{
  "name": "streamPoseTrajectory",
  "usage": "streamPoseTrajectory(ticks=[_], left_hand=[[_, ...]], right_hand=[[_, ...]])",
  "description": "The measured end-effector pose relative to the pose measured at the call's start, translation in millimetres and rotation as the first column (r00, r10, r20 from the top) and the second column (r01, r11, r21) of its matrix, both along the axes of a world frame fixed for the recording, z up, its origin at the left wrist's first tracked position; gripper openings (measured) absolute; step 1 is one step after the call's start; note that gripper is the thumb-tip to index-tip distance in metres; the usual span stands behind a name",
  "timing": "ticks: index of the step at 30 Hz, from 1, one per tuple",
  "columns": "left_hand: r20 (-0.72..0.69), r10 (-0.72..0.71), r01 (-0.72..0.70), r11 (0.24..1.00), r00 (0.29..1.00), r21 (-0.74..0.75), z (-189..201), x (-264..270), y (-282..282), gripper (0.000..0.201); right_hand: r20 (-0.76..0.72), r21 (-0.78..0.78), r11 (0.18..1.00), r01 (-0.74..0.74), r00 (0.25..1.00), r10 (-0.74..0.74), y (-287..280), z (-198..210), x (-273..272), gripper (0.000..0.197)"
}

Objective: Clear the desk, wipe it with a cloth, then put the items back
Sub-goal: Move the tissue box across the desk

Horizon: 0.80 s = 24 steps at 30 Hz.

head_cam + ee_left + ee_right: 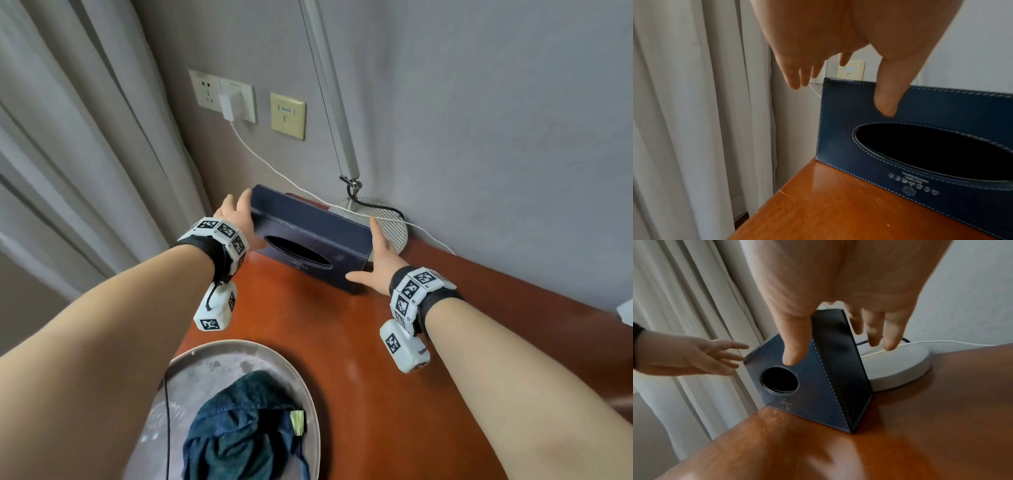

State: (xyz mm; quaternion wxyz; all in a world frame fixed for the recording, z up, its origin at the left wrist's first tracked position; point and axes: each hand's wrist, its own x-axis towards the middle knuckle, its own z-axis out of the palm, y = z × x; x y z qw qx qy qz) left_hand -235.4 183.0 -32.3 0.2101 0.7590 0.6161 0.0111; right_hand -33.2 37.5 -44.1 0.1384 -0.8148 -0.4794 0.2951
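A dark blue stitched tissue box (308, 233) with an oval opening sits at the back left of the orange-brown desk (342, 342), near the wall. My left hand (236, 216) is at its left end with straight fingers, the thumb over the top face (838, 138). My right hand (371, 253) is at the right end (838, 353), thumb spread over the top and fingers (875, 337) reaching behind. Whether the palms press the box I cannot tell. A dark blue-green cloth (239, 435) lies bunched on a round silver tray (301, 377) at the near edge.
A lamp's round white base (394, 219) stands right behind the box, its pole rising along the wall. A white charger cable (274, 168) runs from the wall socket across the box and base. Curtains (68, 154) hang left of the desk edge.
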Motion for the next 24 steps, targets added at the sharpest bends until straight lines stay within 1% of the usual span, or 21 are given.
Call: streamPoseTrajectory(ticks=[2, 5, 7, 9, 12, 15, 20, 24], left_hand=[[0.049, 0.032, -0.030, 0.999, 0.998, -0.031, -4, 1, 13, 0.110], [0.133, 0.072, -0.063, 0.995, 0.988, -0.073, -8, 6, 24, 0.115], [0.202, 0.110, -0.094, 0.992, 0.973, -0.084, -9, 11, 28, 0.110], [0.249, 0.126, -0.112, 0.991, 0.960, -0.068, -13, 13, 29, 0.101], [0.260, 0.145, -0.134, 0.989, 0.955, -0.061, -15, 15, 25, 0.090], [0.249, 0.143, -0.133, 0.989, 0.958, -0.060, -12, 17, 18, 0.087], [0.235, 0.088, -0.067, 0.993, 0.968, -0.095, -7, 22, 1, 0.090], [0.250, 0.029, -0.003, 0.995, 0.968, -0.104, -2, 35, -20, 0.093]], right_hand=[[0.003, 0.022, 1.000, 0.002, 1.000, -0.002, 7, -6, 2, 0.110], [-0.052, 0.083, 0.996, 0.044, 0.998, -0.040, 12, -13, 6, 0.111], [-0.085, 0.106, 0.992, 0.072, 0.994, -0.063, 12, -17, 9, 0.114], [-0.125, 0.116, 0.989, 0.088, 0.989, -0.074, 12, -22, 11, 0.118], [-0.172, 0.130, 0.987, 0.096, 0.982, -0.073, 13, -27, 14, 0.125], [-0.188, 0.141, 0.982, 0.124, 0.977, -0.096, 11, -30, 17, 0.125], [-0.179, 0.150, 0.982, 0.115, 0.980, -0.088, -14, -24, 31, 0.113], [-0.179, 0.205, 0.967, 0.150, 0.977, -0.113, -43, -11, 47, 0.100]])
